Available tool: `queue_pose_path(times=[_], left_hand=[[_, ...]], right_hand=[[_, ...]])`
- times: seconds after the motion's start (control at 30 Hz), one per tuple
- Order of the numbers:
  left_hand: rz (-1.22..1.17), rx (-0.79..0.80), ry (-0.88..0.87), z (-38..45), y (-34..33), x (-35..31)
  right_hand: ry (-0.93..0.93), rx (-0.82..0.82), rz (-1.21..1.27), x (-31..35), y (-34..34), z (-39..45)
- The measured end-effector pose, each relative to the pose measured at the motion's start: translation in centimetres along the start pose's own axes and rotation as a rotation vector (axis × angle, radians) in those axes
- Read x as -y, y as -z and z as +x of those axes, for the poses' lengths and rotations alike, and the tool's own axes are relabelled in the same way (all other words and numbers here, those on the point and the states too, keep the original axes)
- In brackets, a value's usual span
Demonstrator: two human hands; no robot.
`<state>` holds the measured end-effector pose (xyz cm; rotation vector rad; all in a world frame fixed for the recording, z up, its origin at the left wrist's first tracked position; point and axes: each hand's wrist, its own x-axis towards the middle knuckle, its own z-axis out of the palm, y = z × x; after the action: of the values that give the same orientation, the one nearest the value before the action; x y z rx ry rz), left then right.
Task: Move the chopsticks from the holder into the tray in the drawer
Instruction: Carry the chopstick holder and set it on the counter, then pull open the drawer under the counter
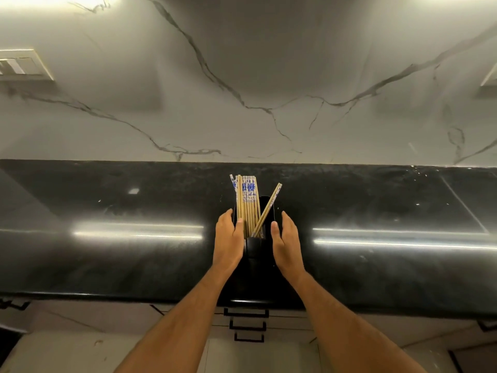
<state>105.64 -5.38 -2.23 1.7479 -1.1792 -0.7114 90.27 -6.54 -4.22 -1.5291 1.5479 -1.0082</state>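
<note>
Several bamboo chopsticks (248, 203) with blue-and-white patterned tops stand in a black holder (254, 247) on the black countertop (107, 251). One chopstick leans off to the right of the bunch. My left hand (228, 240) lies against the holder's left side, its thumb touching the chopsticks. On the holder's right, my right hand (286, 243) has straight fingers and sits close to the side; whether it touches is unclear. No open drawer or tray shows.
A white marble backsplash (269, 76) rises behind the counter, with a switch plate (24, 65) at the far left. Below the counter's front edge are shut drawers with black handles (247, 323).
</note>
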Motion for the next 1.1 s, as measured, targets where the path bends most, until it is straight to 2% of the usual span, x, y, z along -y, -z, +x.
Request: queue_pose_path(times=[0.2,0.43,0.6,0.7,0.83,0.93,1.1], left_hand=[[0.254,-0.023,-0.325,-4.3,2.5,-0.2],[0.480,0.032,-0.577,-12.9,5.9,4.1],[0.576,0.100,-0.530,-17.6,6.8,8.8],[0.652,0.164,-0.486,-19.1,6.5,11.4],[0.760,0.303,-0.371,-19.0,4.3,14.5],[0.833,0.352,-0.338,-17.3,1.8,16.5],[0.862,0.606,-0.062,-14.7,-1.9,19.3]], right_hand=[[0.154,0.019,-0.266,0.0,1.7,-5.4],[0.303,0.036,-0.472,-1.5,1.3,-14.8],[0.395,0.065,-0.620,-4.1,0.6,-20.3],[0.393,0.159,-0.722,-6.3,0.3,-21.7],[0.407,0.304,-0.864,-9.2,-1.2,-20.4],[0.327,0.355,-0.875,-11.1,-2.9,-18.0],[0.220,0.587,-0.931,-13.8,-5.7,-15.2]])
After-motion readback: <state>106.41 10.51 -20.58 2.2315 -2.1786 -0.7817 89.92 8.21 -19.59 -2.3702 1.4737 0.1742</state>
